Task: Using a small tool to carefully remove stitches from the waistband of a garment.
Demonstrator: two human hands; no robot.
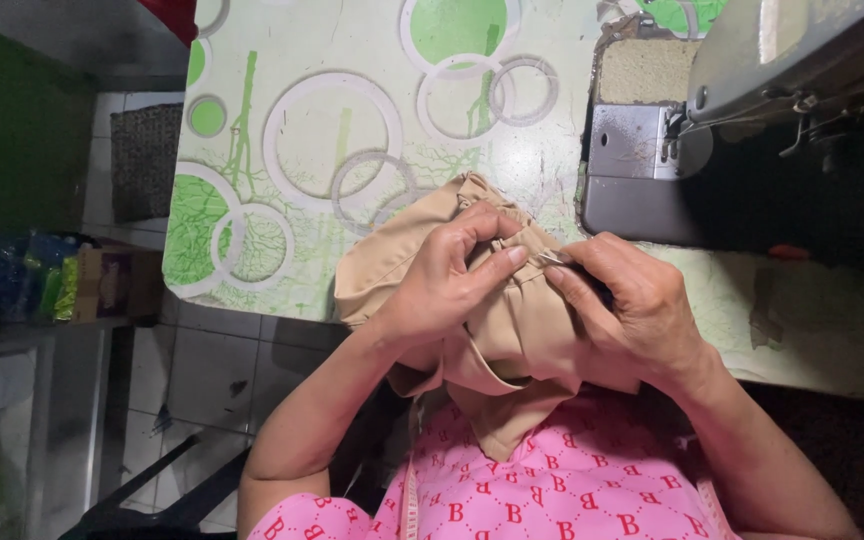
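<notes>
I see my left hand [442,285] with its fingers curled and pressed on a piece of tan cloth [507,325]; the thumb and the forefinger pinch a fold of it. My right hand [627,315] is just beside the left one, touching the same fold, and its fingertips pinch a small thin metal tool [552,259] with a shiny point. What kind of tool it is, I cannot tell; it is too small.

The cloth is smooth and matte, a woven material, gathered into soft pleats between both hands. Its lower part hangs down under the hands, with a folded edge that looks like a band, and it reaches the pink printed garment [552,490] below my wrists.

Beyond the hands lies the table [332,130], covered with a glossy sheet in pale green with white rings and round green spots. Beyond the right hand stands a grey sewing machine [752,80], hard metal, with a flat plate near the needle. Far to the left of the left hand, lower down, there is a tiled floor [222,370] and a dark woven basket [147,160].
</notes>
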